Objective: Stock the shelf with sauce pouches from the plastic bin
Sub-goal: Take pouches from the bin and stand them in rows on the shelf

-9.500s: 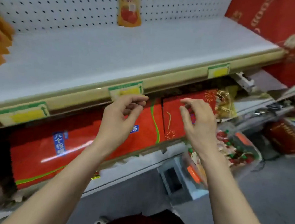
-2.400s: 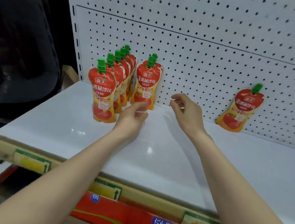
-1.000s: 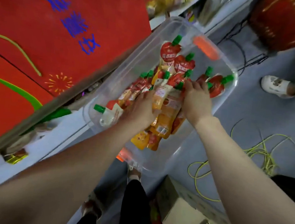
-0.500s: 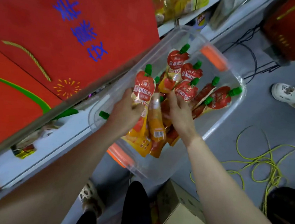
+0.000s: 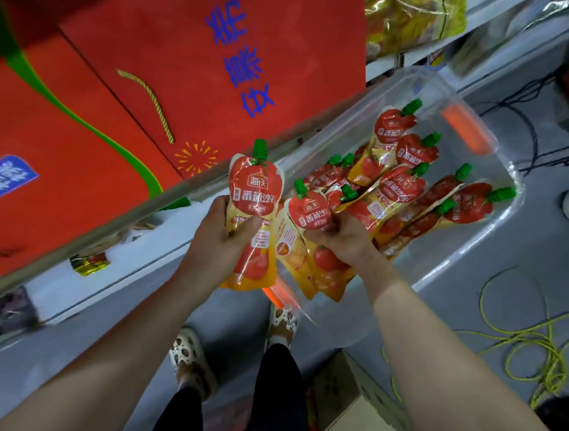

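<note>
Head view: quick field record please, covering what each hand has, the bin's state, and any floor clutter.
left hand: grips one red-and-yellow green-capped sauce pouch, cap pointing away from the wrist
right hand: grips similar pouches; count unclear
clear plastic bin with orange handles: on the floor, many loose pouches inside
floor clutter: yellow cord, brown cardboard box
</note>
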Available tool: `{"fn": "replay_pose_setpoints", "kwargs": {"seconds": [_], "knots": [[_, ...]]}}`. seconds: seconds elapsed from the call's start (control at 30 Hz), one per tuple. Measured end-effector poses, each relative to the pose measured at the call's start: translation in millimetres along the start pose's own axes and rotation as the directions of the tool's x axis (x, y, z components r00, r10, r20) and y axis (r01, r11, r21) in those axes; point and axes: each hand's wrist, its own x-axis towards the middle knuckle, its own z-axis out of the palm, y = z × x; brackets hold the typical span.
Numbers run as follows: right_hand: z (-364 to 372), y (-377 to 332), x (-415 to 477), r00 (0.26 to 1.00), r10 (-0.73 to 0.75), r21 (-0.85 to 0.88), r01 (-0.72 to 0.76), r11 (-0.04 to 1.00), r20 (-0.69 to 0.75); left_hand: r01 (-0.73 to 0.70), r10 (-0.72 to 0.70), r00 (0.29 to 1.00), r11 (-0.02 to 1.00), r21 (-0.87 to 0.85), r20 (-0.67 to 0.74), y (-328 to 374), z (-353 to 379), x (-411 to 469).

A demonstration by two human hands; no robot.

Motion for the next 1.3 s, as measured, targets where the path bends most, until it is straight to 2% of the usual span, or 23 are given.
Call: {"fn": "replay_pose_setpoints", "kwargs": {"seconds": [0.23,0.37,0.5,0.6,0.77,0.93,1.13,1.3], "knots": [[-6.1,-24.6,-54.1,0.983,-0.042,0.303,0.096,0.948,-0.179,0.07,-0.072,0.997,0.966,-0.249,0.001,-1.4,-22.2,-12.8],[-5.8,-55.5,-96.0,0.971,-0.061,0.364,0.146,0.92,-0.233,0.018,-0.02,1.0,0.934,-0.356,-0.001,10.5,-45.1,-39.4],[3.1,-103.5,-160.4,0.948,-0.147,0.397,0.255,0.881,-0.283,-0.014,0.003,1.0,0.914,-0.405,-0.026,20.3,-87.4,-73.9],[20.5,-139.6,-209.6,0.923,-0.259,0.393,0.358,0.847,-0.284,-0.074,0.037,0.995,0.905,-0.419,-0.097,20.3,-126.2,-101.9],[70.8,-202.0,-287.9,0.849,-0.452,0.337,0.525,0.781,-0.274,-0.215,0.161,0.975,0.867,-0.451,-0.154,11.6,-205.5,-169.4],[127.1,-261.5,-345.7,0.742,-0.631,0.298,0.669,0.681,-0.226,-0.366,0.27,0.927,0.802,-0.472,-0.259,-1.0,-280.6,-234.7],[188.9,-332.9,-400.4,0.6,-0.788,0.219,0.794,0.567,-0.138,-0.527,0.355,0.835,0.737,-0.423,-0.421,-13.7,-369.8,-298.8],[225.5,-408.6,-435.6,0.507,-0.861,0.198,0.848,0.491,-0.034,-0.622,0.361,0.743,0.682,-0.384,-0.564,-16.3,-439.9,-340.2]]}}
